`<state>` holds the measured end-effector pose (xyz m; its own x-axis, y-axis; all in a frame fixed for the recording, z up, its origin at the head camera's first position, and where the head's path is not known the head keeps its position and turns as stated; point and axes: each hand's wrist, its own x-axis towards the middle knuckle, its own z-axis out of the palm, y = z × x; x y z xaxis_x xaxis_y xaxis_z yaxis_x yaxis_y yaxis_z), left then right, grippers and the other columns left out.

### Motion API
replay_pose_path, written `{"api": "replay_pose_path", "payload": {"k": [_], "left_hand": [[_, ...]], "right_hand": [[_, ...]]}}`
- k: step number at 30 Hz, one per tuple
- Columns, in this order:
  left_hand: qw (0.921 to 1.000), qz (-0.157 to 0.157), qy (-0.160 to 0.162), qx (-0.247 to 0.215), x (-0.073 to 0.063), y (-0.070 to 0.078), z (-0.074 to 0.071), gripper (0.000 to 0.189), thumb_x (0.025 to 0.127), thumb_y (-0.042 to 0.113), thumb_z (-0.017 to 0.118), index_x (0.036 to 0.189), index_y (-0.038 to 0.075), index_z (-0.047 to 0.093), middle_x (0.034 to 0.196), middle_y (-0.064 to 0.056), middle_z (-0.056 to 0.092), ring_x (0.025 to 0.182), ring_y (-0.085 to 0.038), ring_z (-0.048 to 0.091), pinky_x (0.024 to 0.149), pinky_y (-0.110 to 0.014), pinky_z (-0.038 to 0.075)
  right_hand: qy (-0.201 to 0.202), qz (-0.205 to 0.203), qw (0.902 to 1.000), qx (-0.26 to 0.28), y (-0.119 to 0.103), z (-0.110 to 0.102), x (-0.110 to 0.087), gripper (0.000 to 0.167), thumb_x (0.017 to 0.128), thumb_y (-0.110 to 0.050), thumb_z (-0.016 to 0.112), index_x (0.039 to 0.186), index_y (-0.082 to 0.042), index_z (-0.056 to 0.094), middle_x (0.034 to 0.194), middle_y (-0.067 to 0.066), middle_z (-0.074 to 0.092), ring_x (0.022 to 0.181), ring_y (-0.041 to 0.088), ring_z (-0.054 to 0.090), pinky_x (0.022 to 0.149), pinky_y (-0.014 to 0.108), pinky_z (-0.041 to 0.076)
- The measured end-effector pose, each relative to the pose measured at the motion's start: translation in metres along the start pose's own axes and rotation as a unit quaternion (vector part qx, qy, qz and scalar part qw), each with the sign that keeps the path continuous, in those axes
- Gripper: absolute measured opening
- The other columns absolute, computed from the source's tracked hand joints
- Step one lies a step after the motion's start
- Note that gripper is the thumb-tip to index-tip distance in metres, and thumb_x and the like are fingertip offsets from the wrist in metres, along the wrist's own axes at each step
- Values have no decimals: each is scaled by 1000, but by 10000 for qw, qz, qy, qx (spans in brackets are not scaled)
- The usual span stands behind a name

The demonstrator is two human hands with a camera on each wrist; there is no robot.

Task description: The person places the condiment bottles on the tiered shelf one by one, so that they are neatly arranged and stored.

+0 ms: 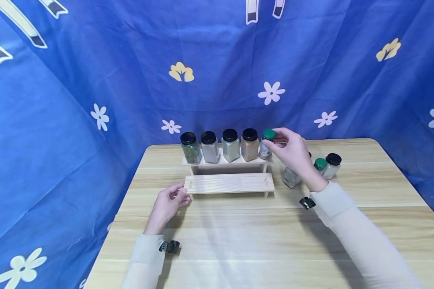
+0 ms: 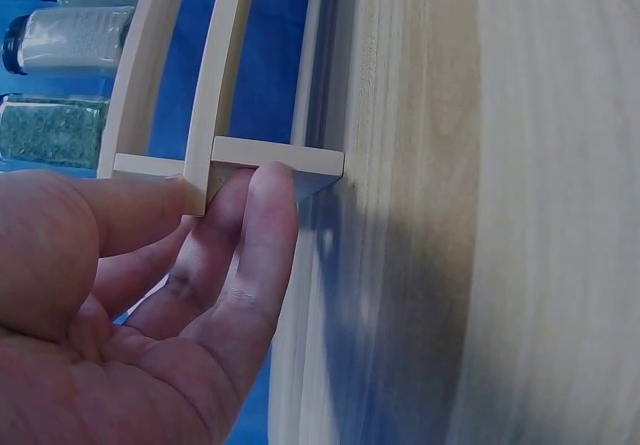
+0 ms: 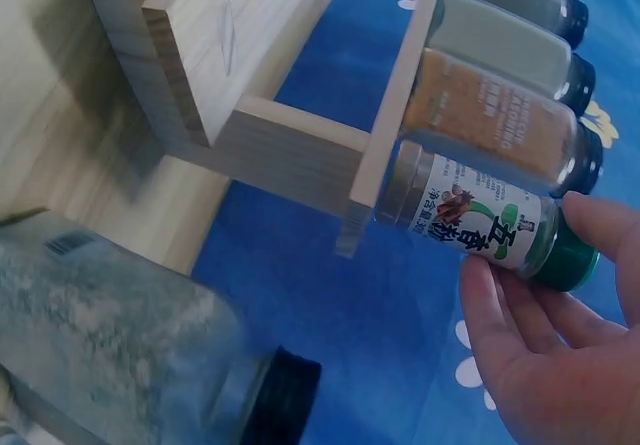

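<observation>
A two-tier wooden rack (image 1: 229, 184) stands on the table. My left hand (image 1: 169, 204) grips the left end of its lower shelf, thumb on the board and fingers against the leg (image 2: 275, 155). At the upper shelf's right end, my right hand (image 1: 292, 152) holds a small spice jar (image 3: 480, 210) with a green cap, thumb by the cap and fingers along the label. This jar is upright, its base at the shelf. Beside it on the upper shelf stand several black-capped jars: one brown (image 1: 250, 146), two pale, and one of green flakes (image 1: 191, 150) at the left.
Right of the rack, under my right forearm, stand a large black-capped jar (image 3: 120, 315), a green-capped jar (image 1: 320, 164) and another black-capped jar (image 1: 332, 166). A blue patterned cloth (image 1: 217, 92) hangs behind the wooden table (image 1: 231, 241).
</observation>
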<state>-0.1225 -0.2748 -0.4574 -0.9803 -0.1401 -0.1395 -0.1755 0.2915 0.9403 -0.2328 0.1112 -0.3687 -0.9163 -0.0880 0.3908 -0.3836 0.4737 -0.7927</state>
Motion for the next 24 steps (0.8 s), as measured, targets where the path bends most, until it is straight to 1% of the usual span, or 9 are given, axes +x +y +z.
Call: {"api": "replay_pose_path", "payload": {"k": [6, 9, 13, 16, 20, 22, 24], "left_hand": [[10000, 24, -31, 51, 2, -2, 2, 43, 109, 7, 56, 149, -9, 51, 116, -34, 70, 96, -27, 78, 89, -27, 70], [10000, 22, -32, 21, 2, -2, 3, 43, 109, 7, 56, 149, -9, 51, 115, -34, 70, 94, -25, 77, 89, -27, 70], [10000, 11, -35, -2, 1, -1, 4, 44, 109, 9, 57, 149, -8, 51, 115, -35, 71, 94, -23, 78, 89, -28, 70], [10000, -4, -37, -8, 2, -1, 3, 45, 109, 10, 58, 149, -8, 51, 114, -35, 71, 94, -23, 78, 89, -28, 70], [10000, -19, -50, -12, 2, -2, 2, 46, 109, 11, 58, 150, -8, 50, 115, -34, 71, 94, -22, 78, 89, -28, 70], [10000, -13, -51, -25, 2, -2, 1, 46, 108, 10, 58, 150, -8, 50, 116, -33, 71, 95, -22, 78, 90, -28, 70], [10000, -7, -35, -14, 2, -2, 0, 46, 109, 11, 58, 150, -8, 50, 117, -33, 71, 95, -23, 78, 90, -27, 69]], "right_hand": [[-89, 145, 9999, 31, 7, 6, 0, 41, 93, -30, 82, 124, -5, 72, 113, 16, 79, 102, 28, 77, 79, 5, 61], [-169, 247, 9994, 170, 10, 4, -3, 42, 93, -32, 83, 125, -6, 72, 114, 15, 79, 104, 28, 77, 83, 7, 63], [-150, 390, 9988, 258, 18, -4, -10, 48, 93, -37, 82, 128, -6, 71, 117, 15, 78, 106, 28, 76, 86, 9, 63], [-52, 459, 9988, 151, 29, -11, -17, 52, 94, -41, 81, 130, -5, 70, 120, 16, 78, 106, 27, 76, 87, 7, 62], [113, 477, 9988, -63, 44, -21, -28, 50, 94, -40, 81, 128, -5, 70, 119, 16, 78, 102, 19, 76, 85, 4, 60], [205, 450, 9986, -173, 51, -25, -34, 48, 94, -37, 82, 128, -5, 71, 119, 16, 78, 102, 19, 76, 86, 5, 61], [282, 414, 9982, -338, 56, -28, -39, 46, 94, -36, 82, 128, -6, 71, 120, 16, 78, 106, 22, 76, 92, 12, 64]]}}
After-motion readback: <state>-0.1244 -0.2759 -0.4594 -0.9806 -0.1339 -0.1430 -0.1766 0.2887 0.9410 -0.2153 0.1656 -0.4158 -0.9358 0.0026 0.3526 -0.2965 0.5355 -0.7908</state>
